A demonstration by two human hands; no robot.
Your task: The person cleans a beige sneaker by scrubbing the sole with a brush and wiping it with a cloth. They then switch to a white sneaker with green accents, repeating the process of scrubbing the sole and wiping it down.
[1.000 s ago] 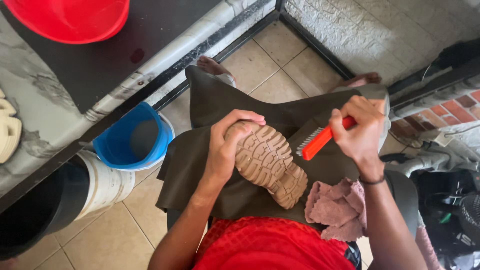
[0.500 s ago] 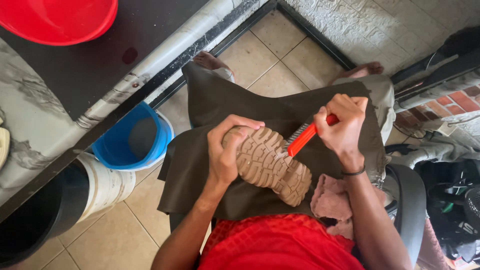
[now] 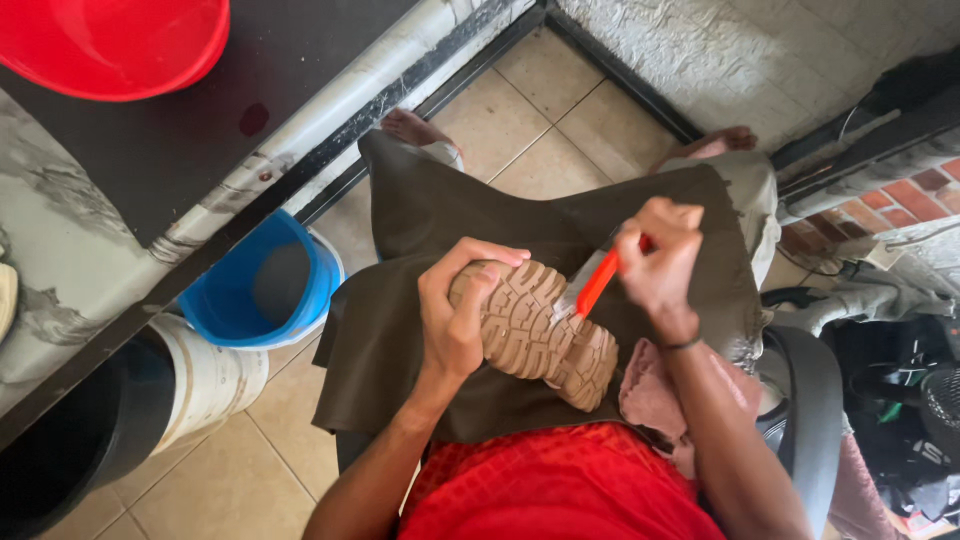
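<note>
A tan shoe [image 3: 535, 335], sole up, is gripped at its left end by the left hand [image 3: 460, 310]; an orange-handled brush [image 3: 592, 285] is clenched in the right hand [image 3: 662, 268], touching the sole's right side.

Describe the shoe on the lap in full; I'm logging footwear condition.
The tan, deep-lugged rubber-soled shoe lies sole-up on a dark olive cloth across the person's lap, toe pointing away. The left hand wraps its toe end; the right hand presses an orange-handled brush onto the tread. Its upper is hidden.
</note>
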